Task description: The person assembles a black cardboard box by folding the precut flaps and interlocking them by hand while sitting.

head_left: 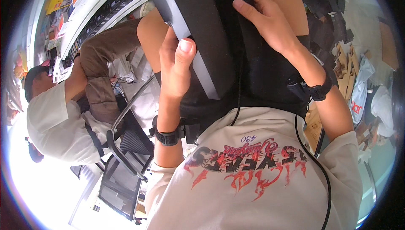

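Note:
A large black box (213, 31) with a grey edge along its left side rests tilted over my lap. My left hand (179, 61) grips that grey edge, thumb on the outside and fingers mostly hidden behind it. On the other side my right hand (270, 21) holds the box near its far right corner. The right thumb lies over the black surface, and the other fingers curl down past the edge, partly out of sight. A black strap with a small device (168, 137) is around my left wrist, and a similar strap (318, 90) around my right.
At the left a person (59, 124) in a white top sits beside a metal-framed chair (126, 162). Shelves (101, 6) with boxes stand at the far left. Cardboard pieces (348, 69) and plastic bags (363, 86) lie at the right. A black cable (322, 171) runs down my shirt.

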{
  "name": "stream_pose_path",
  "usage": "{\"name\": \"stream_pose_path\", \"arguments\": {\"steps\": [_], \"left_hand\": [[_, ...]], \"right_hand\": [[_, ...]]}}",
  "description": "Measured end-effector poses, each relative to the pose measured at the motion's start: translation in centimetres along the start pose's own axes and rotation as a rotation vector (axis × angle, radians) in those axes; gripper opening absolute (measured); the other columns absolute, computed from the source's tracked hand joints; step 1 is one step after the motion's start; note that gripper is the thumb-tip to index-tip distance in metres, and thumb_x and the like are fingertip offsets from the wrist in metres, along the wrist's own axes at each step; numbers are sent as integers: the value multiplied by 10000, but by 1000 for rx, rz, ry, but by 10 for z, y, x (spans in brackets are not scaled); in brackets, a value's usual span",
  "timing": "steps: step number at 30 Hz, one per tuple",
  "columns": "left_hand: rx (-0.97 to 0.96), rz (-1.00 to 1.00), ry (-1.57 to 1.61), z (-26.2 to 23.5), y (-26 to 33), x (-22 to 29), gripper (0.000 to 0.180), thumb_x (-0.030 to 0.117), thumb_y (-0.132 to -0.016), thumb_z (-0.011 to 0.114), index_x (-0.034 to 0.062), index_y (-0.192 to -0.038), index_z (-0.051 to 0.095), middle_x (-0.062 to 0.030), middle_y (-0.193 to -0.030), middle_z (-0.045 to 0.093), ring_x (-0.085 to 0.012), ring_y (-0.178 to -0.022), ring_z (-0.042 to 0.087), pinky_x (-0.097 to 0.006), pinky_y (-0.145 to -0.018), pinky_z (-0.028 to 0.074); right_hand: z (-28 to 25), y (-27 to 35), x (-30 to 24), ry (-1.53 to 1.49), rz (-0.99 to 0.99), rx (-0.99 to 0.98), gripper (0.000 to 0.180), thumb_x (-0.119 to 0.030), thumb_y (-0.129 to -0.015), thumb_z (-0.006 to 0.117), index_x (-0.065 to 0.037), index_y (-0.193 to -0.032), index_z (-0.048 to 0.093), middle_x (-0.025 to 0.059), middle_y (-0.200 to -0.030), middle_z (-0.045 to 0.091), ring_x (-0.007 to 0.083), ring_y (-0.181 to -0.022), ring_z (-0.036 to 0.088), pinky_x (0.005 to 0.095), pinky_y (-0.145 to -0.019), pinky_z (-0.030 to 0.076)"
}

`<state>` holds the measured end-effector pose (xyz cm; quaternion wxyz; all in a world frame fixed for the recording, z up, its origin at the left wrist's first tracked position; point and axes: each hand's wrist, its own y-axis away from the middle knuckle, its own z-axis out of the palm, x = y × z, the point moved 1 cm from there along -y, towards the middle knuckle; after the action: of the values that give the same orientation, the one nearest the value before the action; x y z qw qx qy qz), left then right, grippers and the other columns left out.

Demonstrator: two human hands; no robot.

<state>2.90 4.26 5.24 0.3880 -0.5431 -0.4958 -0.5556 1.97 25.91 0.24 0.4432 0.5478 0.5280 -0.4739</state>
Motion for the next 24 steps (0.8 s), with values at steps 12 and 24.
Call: {"name": "stream_pose_path", "arguments": {"steps": [12,24], "left_hand": [[117,9,-104,-1,-5,2,636,452,-1010,529,-83,-1351,492,-101,-1174,598,-147,-1048,542,-291,-960,423],[266,177,-546,-31,-19,-30,527,428,-1084,415,-14,-1341,543,-67,-1051,613,-130,-909,549,-235,-855,424]], "right_hand": [[-11,-6,-17,-52,55,114,341,-245,-1070,464,40,-1237,552,90,-1179,590,164,-1125,529,274,-1001,391],[-10,-4,-3,-386,1,106,345,-244,-1054,462,22,-1219,609,60,-1093,641,137,-1017,568,242,-905,435]]}}
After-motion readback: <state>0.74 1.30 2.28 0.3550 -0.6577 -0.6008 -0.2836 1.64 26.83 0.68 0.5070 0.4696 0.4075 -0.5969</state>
